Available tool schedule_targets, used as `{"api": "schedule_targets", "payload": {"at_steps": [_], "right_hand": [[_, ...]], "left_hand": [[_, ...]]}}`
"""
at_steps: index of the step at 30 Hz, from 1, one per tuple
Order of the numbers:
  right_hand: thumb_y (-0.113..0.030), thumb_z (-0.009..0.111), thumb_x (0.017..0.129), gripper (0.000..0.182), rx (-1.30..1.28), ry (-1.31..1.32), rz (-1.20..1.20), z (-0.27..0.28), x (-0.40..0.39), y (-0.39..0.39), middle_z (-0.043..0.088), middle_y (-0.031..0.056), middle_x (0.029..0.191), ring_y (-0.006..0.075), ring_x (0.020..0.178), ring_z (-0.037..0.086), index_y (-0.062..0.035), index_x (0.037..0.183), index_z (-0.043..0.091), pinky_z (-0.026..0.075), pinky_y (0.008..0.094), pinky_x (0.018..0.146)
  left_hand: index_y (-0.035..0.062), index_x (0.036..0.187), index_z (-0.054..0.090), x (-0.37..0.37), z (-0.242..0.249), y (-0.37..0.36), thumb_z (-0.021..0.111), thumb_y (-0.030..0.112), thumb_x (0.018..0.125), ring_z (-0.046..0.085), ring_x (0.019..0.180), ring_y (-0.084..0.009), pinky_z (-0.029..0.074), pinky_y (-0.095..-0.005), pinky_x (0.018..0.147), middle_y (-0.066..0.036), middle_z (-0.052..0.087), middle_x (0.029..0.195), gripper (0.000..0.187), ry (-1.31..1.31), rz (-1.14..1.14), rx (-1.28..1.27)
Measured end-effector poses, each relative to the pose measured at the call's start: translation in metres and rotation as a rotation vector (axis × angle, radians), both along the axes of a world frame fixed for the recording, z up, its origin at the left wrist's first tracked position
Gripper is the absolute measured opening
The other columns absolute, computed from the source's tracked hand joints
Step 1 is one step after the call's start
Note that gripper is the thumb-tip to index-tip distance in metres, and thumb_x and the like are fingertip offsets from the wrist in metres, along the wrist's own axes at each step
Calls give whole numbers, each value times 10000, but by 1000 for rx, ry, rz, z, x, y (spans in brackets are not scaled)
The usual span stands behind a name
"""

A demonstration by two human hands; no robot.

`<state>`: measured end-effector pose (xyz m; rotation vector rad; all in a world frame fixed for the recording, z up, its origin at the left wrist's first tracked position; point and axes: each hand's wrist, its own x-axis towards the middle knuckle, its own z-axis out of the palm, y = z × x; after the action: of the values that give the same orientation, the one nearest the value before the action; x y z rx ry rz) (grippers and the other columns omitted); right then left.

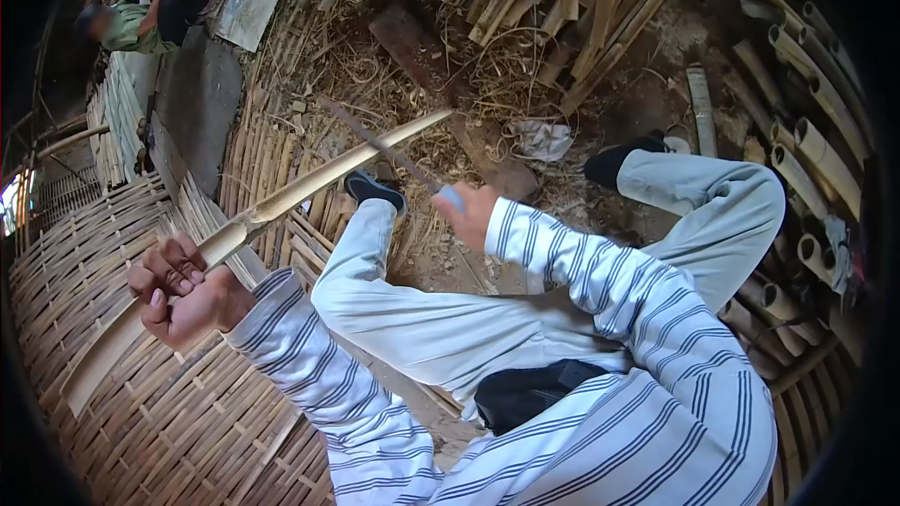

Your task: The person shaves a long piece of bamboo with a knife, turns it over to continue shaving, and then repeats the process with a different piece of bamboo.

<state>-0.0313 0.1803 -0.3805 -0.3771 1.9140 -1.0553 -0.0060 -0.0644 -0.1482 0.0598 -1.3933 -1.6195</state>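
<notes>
The left hand (187, 295) is curled firmly around a split bamboo strip (323, 171), which slants from over the woven mat (159, 403) toward the shavings (506, 70) on the ground. The right hand (472, 215) grips a knife (405, 162), its blade crossing the strip's far part; whether they touch, I cannot tell. Good handling likely wants a shallow blade angle, even pressure, strokes directed away from the left hand, and no twisting of the strip.

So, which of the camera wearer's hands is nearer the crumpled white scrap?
Right. The right hand, holding the knife, is left of the scrap, close by; the left hand, gripping bamboo, is much farther left.
</notes>
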Motion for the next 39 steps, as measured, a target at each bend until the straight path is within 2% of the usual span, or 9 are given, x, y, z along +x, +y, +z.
{"api": "schedule_targets", "payload": {"at_steps": [5,9,10,18,20,26,30,34,39], "right_hand": [[-415,469,935,392,-279,212,87,8,17,-1,587,182,591,330,539,627,-32,1010,505,495,461,510],[-438,483,909,464,191,89,262,-166,22,27,616,286,979,437,936,599,-28,1110,567,489,443,830],[-523,440,895,571,488,-5,-242,-181,24,49,585,307,1056,463,1011,557,-28,1146,576,460,470,884],[-565,422,886,608,252,289,-9,-173,13,34,597,327,972,460,951,585,-39,1159,558,488,506,812],[-588,358,907,623,151,65,12,-58,-11,18,601,325,955,460,917,603,-51,1160,547,506,491,801],[-517,426,919,522,-316,82,-52,5,18,-2,596,245,614,416,617,631,-35,1065,562,525,461,577],[-488,436,919,468,-164,15,-12,-50,26,4,619,283,798,409,754,639,-76,1084,583,517,470,681],[-509,433,898,529,422,227,2,-226,29,50,572,254,1149,409,1036,566,-84,1171,591,444,428,921],[-624,321,888,733,454,-15,-70,-173,0,55,534,318,1172,459,1108,497,-5,1203,554,393,461,977]], "left_hand": [[141,560,254,-8,3,16,402,188,609,181,368,-89,169,-231,379,8,238,450,163,-57,160,-30],[148,558,260,2,-2,-5,388,178,608,182,360,-97,179,-237,370,14,243,450,141,-67,158,-62],[150,560,263,5,-2,-5,388,175,608,182,359,-97,181,-236,368,13,245,449,136,-74,141,-55],[160,544,235,-28,8,23,390,167,557,146,372,-101,136,-254,377,1,210,437,155,-50,211,-15],[159,542,236,-20,8,24,391,168,550,147,373,-101,137,-255,380,-1,209,436,155,-79,204,-20],[147,547,229,-16,5,12,390,161,563,158,375,-96,150,-242,379,3,225,443,162,-56,142,-34],[149,553,221,-14,3,15,390,175,579,169,377,-93,156,-239,389,4,231,451,174,-77,212,-38],[165,553,204,-2,1,1,387,176,588,139,375,-91,149,-242,370,8,218,450,187,-91,275,-13],[172,554,213,-13,2,-1,386,173,597,158,363,-96,146,-247,363,10,213,445,177,-49,224,-2]]}}
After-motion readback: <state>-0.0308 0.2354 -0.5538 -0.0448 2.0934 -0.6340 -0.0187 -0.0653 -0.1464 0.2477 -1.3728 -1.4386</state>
